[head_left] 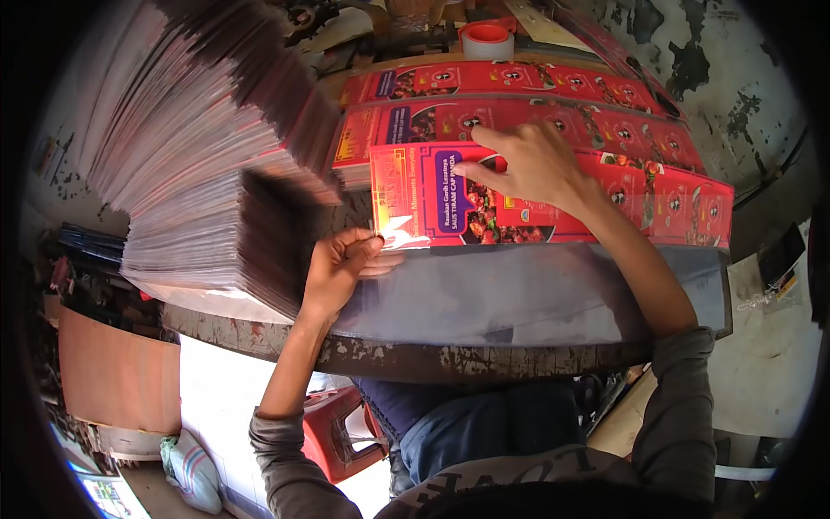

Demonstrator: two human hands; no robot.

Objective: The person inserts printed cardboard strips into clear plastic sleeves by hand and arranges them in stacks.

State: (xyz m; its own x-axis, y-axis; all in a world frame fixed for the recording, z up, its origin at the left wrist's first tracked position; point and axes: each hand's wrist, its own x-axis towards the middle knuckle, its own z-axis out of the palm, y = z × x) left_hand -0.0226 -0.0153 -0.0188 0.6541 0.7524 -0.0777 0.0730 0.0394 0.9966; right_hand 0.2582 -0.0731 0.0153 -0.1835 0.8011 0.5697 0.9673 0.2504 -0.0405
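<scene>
Head view, left fingers (370, 247) pinching red strip (523, 216), right fingers (489, 138) wide, hiding some print

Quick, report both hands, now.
Left hand: closed, apparently pinching the front red strip at its near left corner.
Right hand: open, thumb and forefinger apart over that strip; contact unclear.

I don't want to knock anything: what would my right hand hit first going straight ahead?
Sliding over the red printed strips, your right hand would likely meet the tall sheet stack first, though depth is unclear.
</scene>
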